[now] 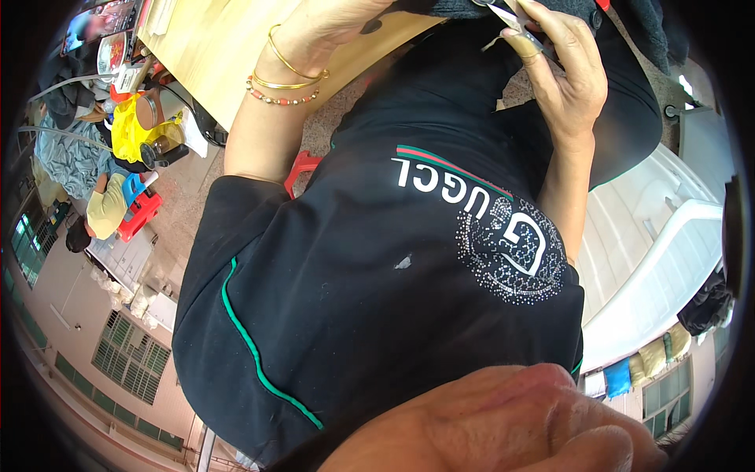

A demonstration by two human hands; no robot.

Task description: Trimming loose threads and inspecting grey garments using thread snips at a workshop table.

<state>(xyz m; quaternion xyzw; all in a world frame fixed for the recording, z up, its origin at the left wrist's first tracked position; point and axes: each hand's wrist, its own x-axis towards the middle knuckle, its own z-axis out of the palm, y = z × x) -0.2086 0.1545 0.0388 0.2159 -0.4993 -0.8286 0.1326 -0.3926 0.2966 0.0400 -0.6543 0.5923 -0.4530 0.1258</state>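
Observation:
At the top edge, my left hand [350, 14] reaches over the pale wooden table [212, 55]; its fingers are cut off by the picture's edge. Gold bangles and a beaded bracelet [283, 96] circle that wrist. My right hand [570, 67] is closed around small metal snips [507, 17], whose pointed silver blade shows between thumb and fingers. A yellowish band [524, 46] wraps one digit of this hand. Dark grey cloth [452, 8] lies at the top edge between the two hands, mostly out of view. Black trousers [440, 79] cover my lap below it.
On the left are a yellow plastic bag [130, 130], a jar [161, 148] and a heap of grey-blue cloth [71, 157]. Farther off, a person in a yellow top [106, 208] sits by a red stool [141, 214]. A large white plastic bin [668, 259] stands close on my right.

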